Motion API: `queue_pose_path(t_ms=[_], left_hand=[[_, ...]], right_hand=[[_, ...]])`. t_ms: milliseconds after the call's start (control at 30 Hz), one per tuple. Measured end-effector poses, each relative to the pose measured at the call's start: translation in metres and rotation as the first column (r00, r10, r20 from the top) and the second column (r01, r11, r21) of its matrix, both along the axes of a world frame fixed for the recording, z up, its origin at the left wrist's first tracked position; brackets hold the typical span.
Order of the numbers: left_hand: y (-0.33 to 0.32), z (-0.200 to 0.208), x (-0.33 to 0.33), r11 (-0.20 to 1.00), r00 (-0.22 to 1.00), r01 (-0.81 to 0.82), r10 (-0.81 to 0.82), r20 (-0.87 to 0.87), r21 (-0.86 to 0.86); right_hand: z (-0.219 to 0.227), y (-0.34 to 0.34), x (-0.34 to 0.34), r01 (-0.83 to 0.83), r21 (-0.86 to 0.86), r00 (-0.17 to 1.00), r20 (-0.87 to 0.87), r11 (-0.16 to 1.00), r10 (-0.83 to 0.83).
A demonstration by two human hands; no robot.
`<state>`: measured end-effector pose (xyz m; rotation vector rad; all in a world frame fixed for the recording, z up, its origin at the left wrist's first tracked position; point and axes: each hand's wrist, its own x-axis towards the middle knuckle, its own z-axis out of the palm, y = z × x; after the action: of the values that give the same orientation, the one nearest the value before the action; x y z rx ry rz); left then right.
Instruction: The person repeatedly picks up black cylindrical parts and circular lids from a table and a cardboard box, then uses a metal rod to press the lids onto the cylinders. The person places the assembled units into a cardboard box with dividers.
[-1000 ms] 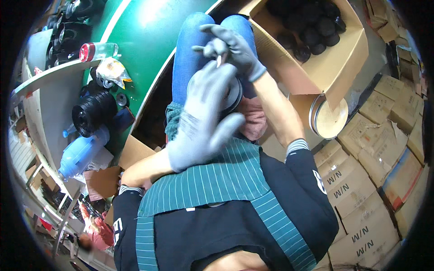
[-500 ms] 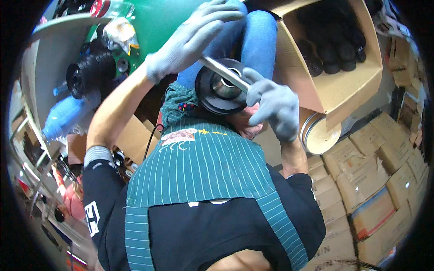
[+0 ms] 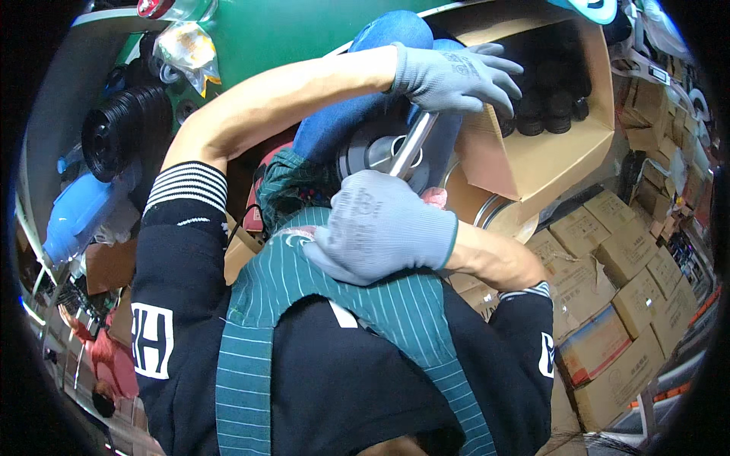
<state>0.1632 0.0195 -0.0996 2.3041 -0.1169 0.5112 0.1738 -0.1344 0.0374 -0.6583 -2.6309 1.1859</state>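
Note:
A round dark part [image 3: 353,158] with a shiny metal ring in its middle sits at my lap, by my knees. Across it slants a silver metal bar [image 3: 414,143]. My right hand [image 3: 388,226], in a grey glove, is closed over the bar's near end; its palm side is hidden. At the bar's far end is my left hand [image 3: 456,78], also gloved, with its fingers spread and its heel against or just over the tip. Whether it presses on the bar I cannot tell.
An open cardboard box [image 3: 563,163] with several black round pieces stands to the right. Stacked cartons [image 3: 608,281] fill the lower right. On the left are black ringed parts [image 3: 125,133], a blue bottle [image 3: 87,209] and a plastic bag [image 3: 185,52] on the green tabletop [image 3: 266,38].
The bar has swung round, its far end now pointing away to the right. My left hand moved right to that end; my right hand came nearer my body and left.

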Motion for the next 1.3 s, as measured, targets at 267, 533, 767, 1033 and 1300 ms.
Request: queue_pose_path(t_ms=[267,533,767,1033,1300], left_hand=[[-0.015,0.017,-0.026,0.866,0.869,-0.494,0.494,0.012,0.079],[-0.067,0.211,-0.102,0.876,0.942,-0.3,0.335,0.029,-0.378],[-0.152,0.309,-0.084,0.999,1.0,-0.006,0.006,0.004,-0.045],[-0.159,0.3,-0.082,0.999,0.994,0.013,-0.016,-0.106,-0.033],[-0.151,0.247,-0.105,0.834,0.807,-0.547,0.505,-0.307,-0.066]], right_hand=[[0.009,-0.006,0.054,0.241,-0.277,0.887,-0.326,0.93,-0.327],[-0.012,-0.009,0.073,0.1,-0.712,0.59,-0.52,0.695,-0.618],[-0.018,-0.01,0.061,0.079,-0.872,0.523,-0.376,0.483,-0.765],[-0.029,-0.012,0.073,0.071,-0.924,0.385,-0.322,0.375,-0.865],[-0.048,0.006,0.056,-0.231,-0.928,0.305,-0.354,0.292,-0.884]])
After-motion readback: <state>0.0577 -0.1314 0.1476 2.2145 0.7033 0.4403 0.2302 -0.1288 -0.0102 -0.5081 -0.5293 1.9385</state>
